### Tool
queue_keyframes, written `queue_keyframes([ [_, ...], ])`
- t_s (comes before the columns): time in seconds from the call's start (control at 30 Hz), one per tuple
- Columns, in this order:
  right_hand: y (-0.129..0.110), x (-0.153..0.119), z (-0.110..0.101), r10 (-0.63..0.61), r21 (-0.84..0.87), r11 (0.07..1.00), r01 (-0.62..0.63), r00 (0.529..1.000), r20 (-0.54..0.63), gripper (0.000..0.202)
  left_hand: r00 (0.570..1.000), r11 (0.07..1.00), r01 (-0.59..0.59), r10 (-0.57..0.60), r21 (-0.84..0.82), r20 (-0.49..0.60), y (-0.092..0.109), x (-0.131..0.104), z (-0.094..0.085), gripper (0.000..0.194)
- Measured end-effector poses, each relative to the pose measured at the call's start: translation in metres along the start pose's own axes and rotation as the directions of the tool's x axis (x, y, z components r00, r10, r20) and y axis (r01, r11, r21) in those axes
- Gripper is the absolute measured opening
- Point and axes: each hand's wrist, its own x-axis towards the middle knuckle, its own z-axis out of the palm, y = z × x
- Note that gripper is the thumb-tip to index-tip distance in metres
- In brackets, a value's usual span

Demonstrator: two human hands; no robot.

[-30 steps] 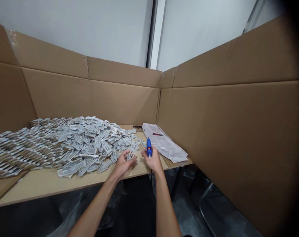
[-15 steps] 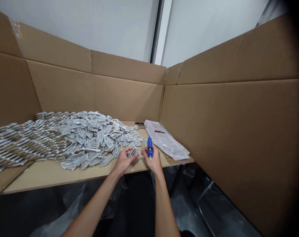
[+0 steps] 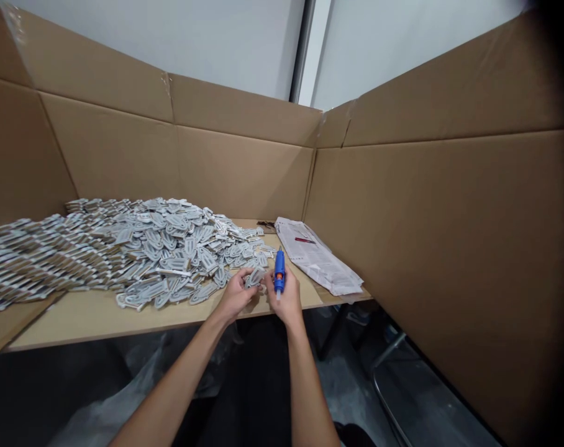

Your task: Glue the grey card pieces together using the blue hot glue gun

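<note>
My left hand point(image 3: 238, 295) pinches a small grey looped piece point(image 3: 254, 277) between thumb and fingers, just above the table's front edge. Close beside it, my right hand point(image 3: 287, 300) is wrapped round a blue glue gun point(image 3: 279, 270). The gun's nozzle points away from me, and a pale glue stick juts from its near end. Behind and left of my hands lies a big heap of similar grey pieces point(image 3: 189, 248), jumbled over one another. What my right fingertips touch beside the grey piece is too small to make out.
Neat rows of stacked pieces point(image 3: 44, 261) fill the table's left side. Newspaper sheets point(image 3: 323, 264) with a red pen-like item point(image 3: 305, 240) on them lie at the right. Tall cardboard walls point(image 3: 245, 167) enclose the wooden table point(image 3: 95, 320). A metal chair frame point(image 3: 379, 379) stands below right.
My left hand has raised and turned the grey piece, bringing it closer to the right hand. The glue gun has shifted slightly left and up. The camera view has tilted down a little.
</note>
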Motion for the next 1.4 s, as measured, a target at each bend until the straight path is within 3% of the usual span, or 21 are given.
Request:
queue_keyframes([
  [0.33, 0.0023, 0.0008, 0.0058, 0.013, -0.172, 0.985, -0.013, 1.0, 0.003, 0.018, 1.0, 0.999, 0.002, -0.001, 0.032, -0.03, -0.0054, 0.0016, -0.0016, 0.04],
  [0.53, -0.0001, 0.0039, 0.0088, -0.013, -0.182, 0.983, 0.006, 0.999, -0.035, 0.017, 0.999, 0.997, -0.034, 0.033, 0.063, 0.014, -0.0082, 0.0047, -0.003, 0.039],
  [0.8, -0.0011, 0.0059, 0.011, 0.103, -0.23, 0.967, -0.111, 0.993, -0.05, 0.018, 0.998, 0.992, -0.06, 0.057, 0.107, 0.034, -0.0047, 0.0026, -0.0026, 0.042],
  [1.0, -0.0005, 0.0041, 0.0093, 0.088, -0.22, 0.971, -0.094, 0.995, -0.038, 0.028, 0.998, 0.994, -0.025, 0.02, 0.106, 0.053, -0.0002, 0.0005, -0.0001, 0.047],
  [1.4, -0.0048, 0.0039, 0.009, 0.088, -0.256, 0.962, -0.089, 0.996, -0.016, 0.025, 0.993, 0.984, -0.094, 0.082, 0.154, 0.083, 0.0, -0.0005, -0.0008, 0.043],
])
